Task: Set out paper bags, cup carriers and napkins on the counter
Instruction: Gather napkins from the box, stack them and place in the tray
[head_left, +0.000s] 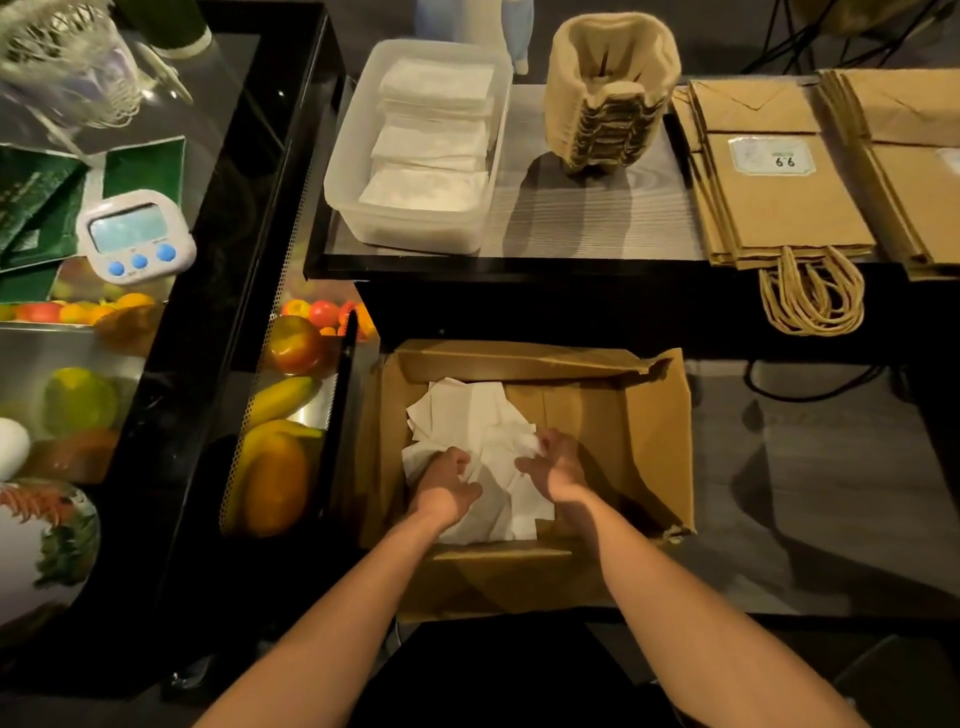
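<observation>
Because probably light, limp, tearable, scoop beneath crumpled white paper napkins (467, 410) inside the open brown cardboard box (652, 415), gripped in curled fingers of left hand (448, 486) and right hand (557, 467).

The folded napkins (434, 140) are white and lie in neat stacks inside a clear plastic tub (358, 156) on the bench (571, 218). Just right of the tub stands the stack of cup carriers (608, 104), brown moulded pulp, nested together. Further right lie the paper bags (779, 202), brown and flat, in a pile, and a second pile (914, 156) lies beside it. The loose napkins (467, 410) lie crumpled in an open cardboard box (654, 415) below the bench.
</observation>
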